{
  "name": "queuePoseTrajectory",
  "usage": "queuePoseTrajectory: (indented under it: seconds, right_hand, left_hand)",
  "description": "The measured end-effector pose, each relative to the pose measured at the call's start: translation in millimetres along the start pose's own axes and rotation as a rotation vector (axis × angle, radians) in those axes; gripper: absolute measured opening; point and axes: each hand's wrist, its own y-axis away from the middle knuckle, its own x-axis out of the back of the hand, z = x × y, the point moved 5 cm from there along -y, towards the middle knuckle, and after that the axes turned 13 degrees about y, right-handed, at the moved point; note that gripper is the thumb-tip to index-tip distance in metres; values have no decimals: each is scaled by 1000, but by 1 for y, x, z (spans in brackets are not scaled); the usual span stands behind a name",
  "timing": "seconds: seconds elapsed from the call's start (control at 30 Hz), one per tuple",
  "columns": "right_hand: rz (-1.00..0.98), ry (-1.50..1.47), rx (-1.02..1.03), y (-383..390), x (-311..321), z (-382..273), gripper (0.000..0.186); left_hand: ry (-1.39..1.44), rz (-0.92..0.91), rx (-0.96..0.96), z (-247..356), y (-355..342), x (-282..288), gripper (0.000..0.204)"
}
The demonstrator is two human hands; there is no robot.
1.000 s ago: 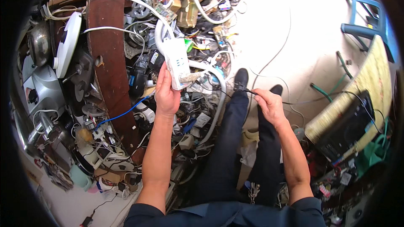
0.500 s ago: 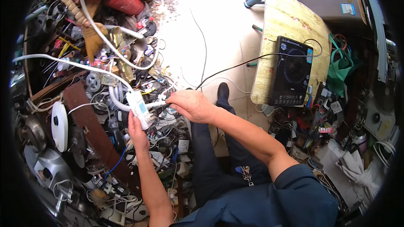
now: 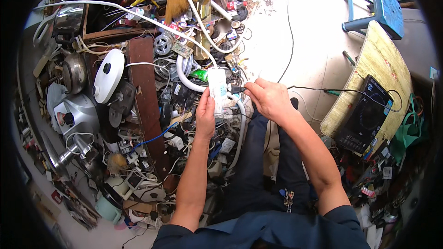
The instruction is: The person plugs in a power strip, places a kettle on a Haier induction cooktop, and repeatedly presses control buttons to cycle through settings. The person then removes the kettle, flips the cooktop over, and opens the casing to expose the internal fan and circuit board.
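Note:
My left hand (image 3: 205,116) grips the lower end of a white power strip (image 3: 216,83), thumb along its face. A white cord rises from the strip's top and runs off to the upper left. At the strip's right side, my right hand (image 3: 269,99) pinches a black plug (image 3: 237,89) between thumb and fingers. The plug touches or nearly touches the strip; whether its pins are inside cannot be made out. From my right hand's side, a black cord (image 3: 332,88) stretches right toward a black induction cooker (image 3: 367,115) on a worn wooden table (image 3: 392,60).
Heaped electrical scrap (image 3: 184,110) lies under and left of my hands, with a brown board (image 3: 146,110) across it. A white lid (image 3: 109,76) and a silver appliance (image 3: 78,113) stand farther left. A blue stool (image 3: 380,11) is at the upper right. White hose loops near the strip.
The view has swung left, so the scene sits farther right. A black plug now shows in my right hand beside the strip, where a white piece showed before. My left hand keeps the strip.

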Motion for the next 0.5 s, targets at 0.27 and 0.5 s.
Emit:
queuePoseTrajectory:
  seconds: [0.27, 0.5]
  right_hand:
    - [-81, 74, 49, -10, -18, -7, 17]
    - [-99, 76, 99, -13, -24, -7, 18]
  left_hand:
    - [-12, 9, 13, 1, 5, -1, 51]
    - [-5, 27, 2, 2, 7, 1, 52]
